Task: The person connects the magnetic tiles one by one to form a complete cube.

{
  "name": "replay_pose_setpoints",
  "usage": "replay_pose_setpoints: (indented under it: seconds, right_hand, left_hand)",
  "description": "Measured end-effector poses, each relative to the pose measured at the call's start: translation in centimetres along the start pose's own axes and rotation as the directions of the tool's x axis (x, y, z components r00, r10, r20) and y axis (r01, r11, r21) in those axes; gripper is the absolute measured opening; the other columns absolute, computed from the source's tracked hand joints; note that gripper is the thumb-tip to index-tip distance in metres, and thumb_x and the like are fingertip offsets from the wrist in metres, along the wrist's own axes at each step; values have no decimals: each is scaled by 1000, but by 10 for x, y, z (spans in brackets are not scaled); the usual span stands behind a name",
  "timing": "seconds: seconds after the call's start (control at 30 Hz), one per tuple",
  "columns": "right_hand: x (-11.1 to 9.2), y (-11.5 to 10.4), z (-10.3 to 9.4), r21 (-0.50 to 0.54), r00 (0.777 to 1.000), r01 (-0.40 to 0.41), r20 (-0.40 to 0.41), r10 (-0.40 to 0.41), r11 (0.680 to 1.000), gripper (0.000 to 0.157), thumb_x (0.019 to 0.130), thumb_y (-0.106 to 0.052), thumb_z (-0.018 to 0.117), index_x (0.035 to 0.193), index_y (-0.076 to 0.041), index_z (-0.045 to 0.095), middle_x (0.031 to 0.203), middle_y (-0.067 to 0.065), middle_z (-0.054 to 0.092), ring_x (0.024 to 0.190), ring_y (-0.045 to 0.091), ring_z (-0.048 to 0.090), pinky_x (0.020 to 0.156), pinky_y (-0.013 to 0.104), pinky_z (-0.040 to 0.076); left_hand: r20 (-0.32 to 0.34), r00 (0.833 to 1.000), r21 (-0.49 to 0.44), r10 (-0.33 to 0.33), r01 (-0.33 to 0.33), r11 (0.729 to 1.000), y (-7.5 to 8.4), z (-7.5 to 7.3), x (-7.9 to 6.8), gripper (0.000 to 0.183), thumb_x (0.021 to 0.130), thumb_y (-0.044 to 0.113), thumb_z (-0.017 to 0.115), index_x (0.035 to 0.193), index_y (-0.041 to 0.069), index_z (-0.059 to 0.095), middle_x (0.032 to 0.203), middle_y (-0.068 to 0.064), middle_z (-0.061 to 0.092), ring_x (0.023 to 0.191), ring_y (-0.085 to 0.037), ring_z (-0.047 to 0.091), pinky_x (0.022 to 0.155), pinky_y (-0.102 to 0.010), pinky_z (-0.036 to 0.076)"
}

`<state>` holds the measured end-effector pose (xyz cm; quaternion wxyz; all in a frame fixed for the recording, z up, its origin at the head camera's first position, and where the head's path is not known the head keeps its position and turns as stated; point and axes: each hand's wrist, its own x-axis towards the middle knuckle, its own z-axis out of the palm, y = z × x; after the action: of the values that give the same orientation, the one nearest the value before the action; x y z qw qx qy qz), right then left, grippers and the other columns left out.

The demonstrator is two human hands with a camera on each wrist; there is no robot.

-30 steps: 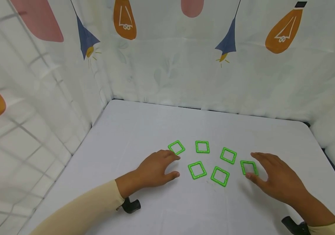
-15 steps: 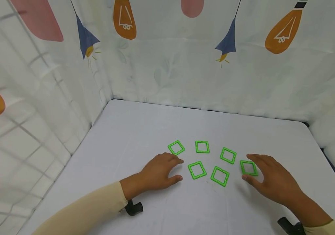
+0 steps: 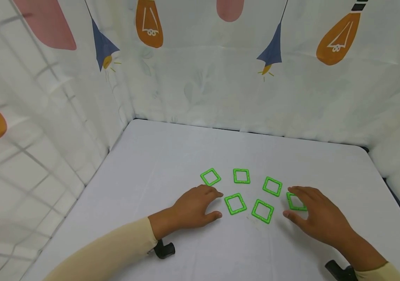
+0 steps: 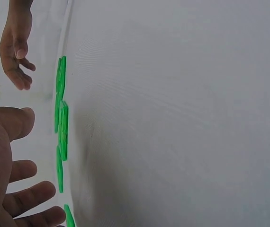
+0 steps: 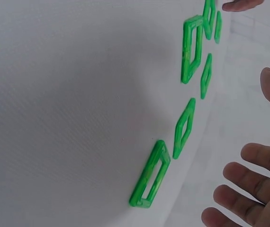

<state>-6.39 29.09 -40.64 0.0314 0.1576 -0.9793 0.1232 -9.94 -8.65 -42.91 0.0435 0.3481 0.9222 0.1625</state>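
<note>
Several green square frames lie flat on the white table in two loose rows. My left hand [image 3: 194, 207] hovers with relaxed, spread fingers, left of a front square frame [image 3: 228, 206] and just below the back-left square frame [image 3: 204, 180]. My right hand [image 3: 321, 216] is over the rightmost square frame [image 3: 289, 201], hiding part of it; its fingers are parted and hold nothing. Between the hands lies another front square frame [image 3: 255, 207]. In the left wrist view my left fingers [image 4: 31, 198] are apart with nothing between them. The right wrist view shows the nearest square frame [image 5: 146, 174] lying below my spread right fingers.
Two more square frames, one back middle [image 3: 241, 170] and one back right [image 3: 265, 183], lie farther from me. White curtains [image 3: 200, 89] printed with bulbs and lamps rise behind and beside the table [image 3: 172, 148]. A black wrist mount [image 3: 165, 249] hangs under the left wrist.
My left hand has drifted right and slightly toward me, uncovering the back-left square frame. My right hand has moved left over the rightmost one. The square frames have not moved.
</note>
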Motion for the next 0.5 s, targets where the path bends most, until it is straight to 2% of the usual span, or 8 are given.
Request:
replay_pose_setpoints:
  seconds: [0.3, 0.5]
  right_hand:
    - [2, -5, 6, 10, 999, -8, 35, 7, 1000, 74, 88, -56, 75, 143, -10, 56, 143, 13, 54, 133, 39, 46, 102, 64, 43]
    - [2, -6, 10, 28, 1000, 1, 30, -2, 1000, 72, 89, -55, 75, 143, -11, 57, 142, 13, 55, 133, 38, 47, 102, 62, 43]
  left_hand:
    - [-5, 1000, 12, 16, -16, 1000, 2, 7, 5, 57, 96, 50, 68, 142, 18, 59, 137, 3, 59, 132, -16, 51, 107, -36, 45]
    - [-6, 1000, 24, 30, -30, 999, 4, 9, 8, 56, 97, 49, 67, 142, 17, 60, 137, 3, 59, 132, -16, 51, 109, -36, 43]
